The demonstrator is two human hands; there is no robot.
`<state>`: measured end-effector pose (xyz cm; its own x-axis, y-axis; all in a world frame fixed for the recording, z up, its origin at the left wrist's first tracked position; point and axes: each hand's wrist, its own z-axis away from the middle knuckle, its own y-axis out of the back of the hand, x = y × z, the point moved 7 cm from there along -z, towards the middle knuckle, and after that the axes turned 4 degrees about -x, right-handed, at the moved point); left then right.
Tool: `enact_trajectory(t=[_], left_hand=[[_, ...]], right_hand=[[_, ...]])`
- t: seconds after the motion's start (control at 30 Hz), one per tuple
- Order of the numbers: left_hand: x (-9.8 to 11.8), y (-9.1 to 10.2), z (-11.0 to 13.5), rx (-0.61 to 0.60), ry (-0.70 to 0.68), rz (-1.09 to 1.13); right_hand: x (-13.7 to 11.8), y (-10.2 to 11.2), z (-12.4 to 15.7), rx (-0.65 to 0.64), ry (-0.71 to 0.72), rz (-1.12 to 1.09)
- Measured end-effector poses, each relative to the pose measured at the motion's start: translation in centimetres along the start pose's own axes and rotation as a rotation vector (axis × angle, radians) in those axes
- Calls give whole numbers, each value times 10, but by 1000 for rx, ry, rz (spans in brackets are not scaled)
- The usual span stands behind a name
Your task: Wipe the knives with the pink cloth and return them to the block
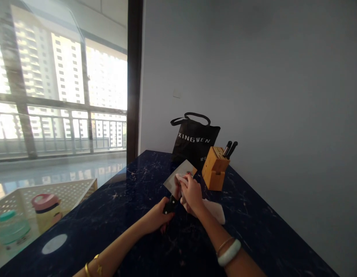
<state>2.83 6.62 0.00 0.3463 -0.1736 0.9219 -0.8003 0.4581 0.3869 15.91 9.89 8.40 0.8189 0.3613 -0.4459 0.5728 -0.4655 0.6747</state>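
My left hand (pixel 158 217) grips the black handle of a steel cleaver (pixel 174 179), whose broad blade points up and away from me. My right hand (pixel 191 194) pinches a white cloth (pixel 213 211) against the blade. The cloth hangs down past my wrist onto the dark blue marble countertop (pixel 238 227). Part of the blade is hidden behind my right fingers. A bangle and a bracelet sit on my right wrist, and gold bangles on my left.
A wooden knife block (pixel 215 169) holding black-handled knives stands just beyond my hands, beside a black XINGWEN bag (pixel 194 140). Left of the counter, a white perforated crate (pixel 59 194) holds bottles. A wall runs along the right side.
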Motion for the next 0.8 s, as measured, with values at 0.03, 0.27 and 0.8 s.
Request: enact_trajectory(t=[0.03, 0.27, 0.8], left_hand=[[-2, 0, -1, 2, -9, 21], [-10, 1, -7, 62, -33, 93], [10, -4, 7, -53, -13, 1]], right_hand=[[-9, -2, 8, -10, 44, 4], [-30, -12, 36, -133, 192, 18], [30, 14, 17, 70, -76, 48]])
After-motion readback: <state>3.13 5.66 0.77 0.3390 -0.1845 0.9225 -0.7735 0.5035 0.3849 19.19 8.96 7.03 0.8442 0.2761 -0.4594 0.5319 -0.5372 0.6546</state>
